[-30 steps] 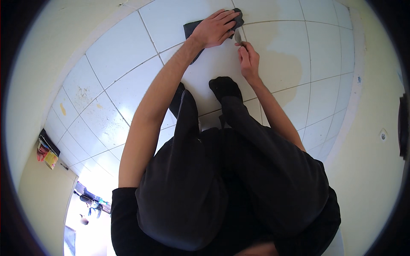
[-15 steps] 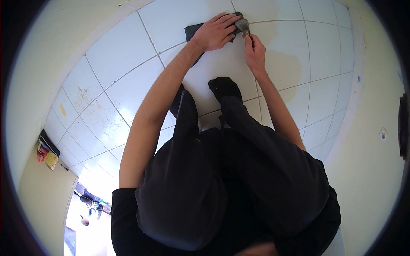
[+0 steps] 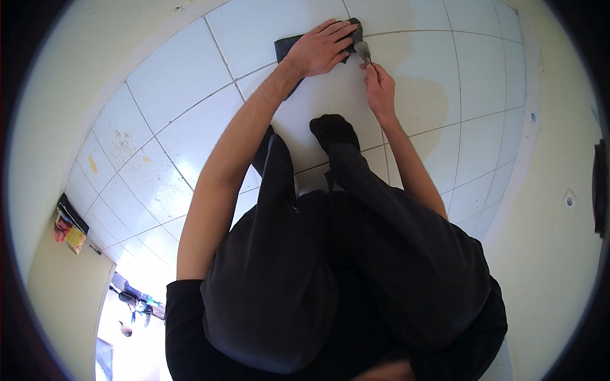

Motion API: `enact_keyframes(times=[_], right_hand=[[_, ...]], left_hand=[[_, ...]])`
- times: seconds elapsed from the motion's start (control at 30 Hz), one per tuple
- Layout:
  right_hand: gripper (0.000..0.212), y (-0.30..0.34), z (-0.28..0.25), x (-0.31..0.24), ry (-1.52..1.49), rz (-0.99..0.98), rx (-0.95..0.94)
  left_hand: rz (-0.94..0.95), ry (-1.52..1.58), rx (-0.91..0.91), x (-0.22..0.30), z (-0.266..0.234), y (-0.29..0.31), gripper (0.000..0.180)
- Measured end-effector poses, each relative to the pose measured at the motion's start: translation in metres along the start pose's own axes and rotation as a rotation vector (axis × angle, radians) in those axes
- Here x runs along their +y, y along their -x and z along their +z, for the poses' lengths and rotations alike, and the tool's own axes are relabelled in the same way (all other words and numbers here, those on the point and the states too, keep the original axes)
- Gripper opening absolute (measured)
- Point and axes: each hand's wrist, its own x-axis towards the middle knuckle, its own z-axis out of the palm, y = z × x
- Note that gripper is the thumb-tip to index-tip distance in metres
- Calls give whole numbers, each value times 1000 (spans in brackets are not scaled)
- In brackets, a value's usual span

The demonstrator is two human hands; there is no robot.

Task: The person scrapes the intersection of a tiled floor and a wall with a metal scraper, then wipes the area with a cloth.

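A black flat piece, like folded cloth or leather (image 3: 286, 48), lies on the tiled floor far in front of me. My left hand (image 3: 323, 49) rests flat across it with the fingers stretched out, hiding its middle. At its right edge is a putty knife (image 3: 363, 51) with a grey blade that widens towards its tip. My right hand (image 3: 380, 87) is closed round the handle. The blade's tip touches or overlaps the black piece's right end; I cannot tell which.
White floor tiles (image 3: 184, 76) spread around me, with dirt specks (image 3: 124, 141) at the left. My sock-covered foot (image 3: 335, 131) stands between my arms. Walls rise on both sides. A colourful packet (image 3: 75, 240) lies by the left wall, near a bright doorway.
My right hand has drawn slightly back towards me, bringing the putty knife's blade lower along the black piece's right edge. My left hand stays in place.
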Motion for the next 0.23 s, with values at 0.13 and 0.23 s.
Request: enact_keyframes(times=[0.13, 0.23], right_hand=[[29, 4, -2, 7, 10, -1, 15], [27, 9, -9, 25, -109, -7, 19]], left_hand=[[-11, 2, 4, 0, 1, 1, 37], [-23, -51, -8, 0, 0, 1, 38]])
